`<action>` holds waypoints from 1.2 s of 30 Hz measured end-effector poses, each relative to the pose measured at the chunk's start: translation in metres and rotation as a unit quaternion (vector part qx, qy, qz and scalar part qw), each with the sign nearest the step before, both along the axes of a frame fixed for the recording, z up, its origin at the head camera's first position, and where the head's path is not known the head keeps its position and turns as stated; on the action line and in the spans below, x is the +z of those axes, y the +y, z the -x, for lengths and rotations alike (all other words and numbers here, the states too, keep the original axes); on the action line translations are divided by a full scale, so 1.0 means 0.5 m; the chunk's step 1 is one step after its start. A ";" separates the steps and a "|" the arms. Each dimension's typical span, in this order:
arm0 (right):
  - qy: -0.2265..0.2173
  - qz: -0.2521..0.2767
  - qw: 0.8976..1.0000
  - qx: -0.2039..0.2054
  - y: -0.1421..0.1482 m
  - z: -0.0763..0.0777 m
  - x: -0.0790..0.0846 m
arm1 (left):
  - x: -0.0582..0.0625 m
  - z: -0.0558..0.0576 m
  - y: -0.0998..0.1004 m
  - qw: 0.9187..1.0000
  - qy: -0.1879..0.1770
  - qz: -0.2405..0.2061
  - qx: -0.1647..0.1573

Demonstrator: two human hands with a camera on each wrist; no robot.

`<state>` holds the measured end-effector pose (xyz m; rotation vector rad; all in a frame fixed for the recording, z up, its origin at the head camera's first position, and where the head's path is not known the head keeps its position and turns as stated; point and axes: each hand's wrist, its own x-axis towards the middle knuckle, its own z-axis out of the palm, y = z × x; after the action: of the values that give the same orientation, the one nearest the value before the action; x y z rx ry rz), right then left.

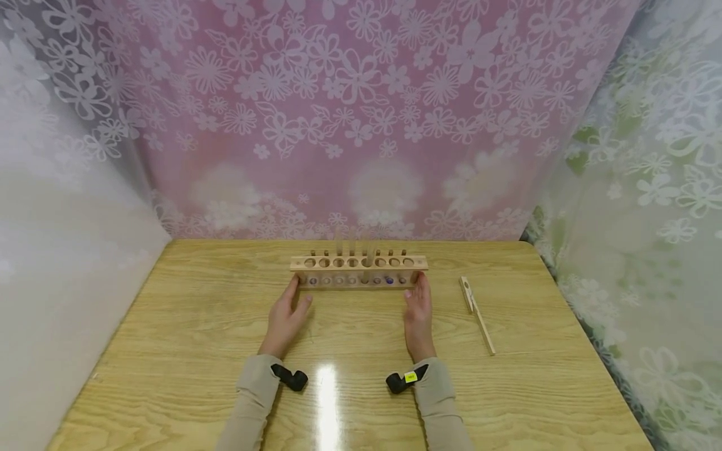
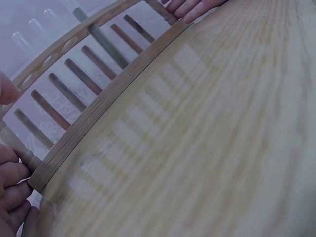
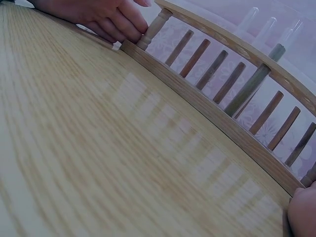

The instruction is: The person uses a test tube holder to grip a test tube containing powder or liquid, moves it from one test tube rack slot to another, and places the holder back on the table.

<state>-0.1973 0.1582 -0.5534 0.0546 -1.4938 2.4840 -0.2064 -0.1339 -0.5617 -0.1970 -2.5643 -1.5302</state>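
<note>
A wooden test tube rack [image 1: 358,263] stands on the table, with a row of round holes along its top rail and short pegs behind. Clear glass test tubes [image 3: 266,28] rise above the rail, and a greenish-grey tube [image 3: 249,89] stands in the rack near its middle. My left hand [image 1: 284,321] is at the rack's left end, its fingers extended along the end and the thumb held apart in front. At the opposite end my right hand [image 1: 418,316] lies with fingers straight against the side. In the left wrist view, fingertips [image 2: 15,175] are right at the base's corner.
To the right of the rack a wooden test tube clamp [image 1: 476,316] lies on the wood-grain table [image 1: 197,326]. Flowered curtains [image 1: 361,125] hang behind the table and at both sides. The table's back edge runs close behind the rack.
</note>
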 end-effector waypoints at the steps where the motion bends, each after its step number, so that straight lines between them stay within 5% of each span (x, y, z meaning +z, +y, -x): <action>1: -0.001 0.002 1.000 0.000 0.000 0.000 0.000 | 0.000 0.000 0.000 1.000 0.004 -0.001 -0.003; 25: -0.014 -0.034 0.999 -0.011 -0.001 -0.005 0.001 | 0.001 -0.002 -0.003 0.998 -0.009 -0.065 0.011; 32: 0.019 -0.060 0.989 -0.134 0.004 -0.005 0.001 | -0.003 -0.003 -0.002 0.994 0.030 -0.098 0.035; 36: 0.034 -0.073 0.981 -0.174 0.008 -0.007 0.001 | -0.002 -0.007 -0.001 0.993 0.067 -0.073 0.059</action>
<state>-0.1938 0.1622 -0.5531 -0.0872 -1.5085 2.0773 -0.2030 -0.1344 -0.5627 -0.1251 -2.3076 -1.5950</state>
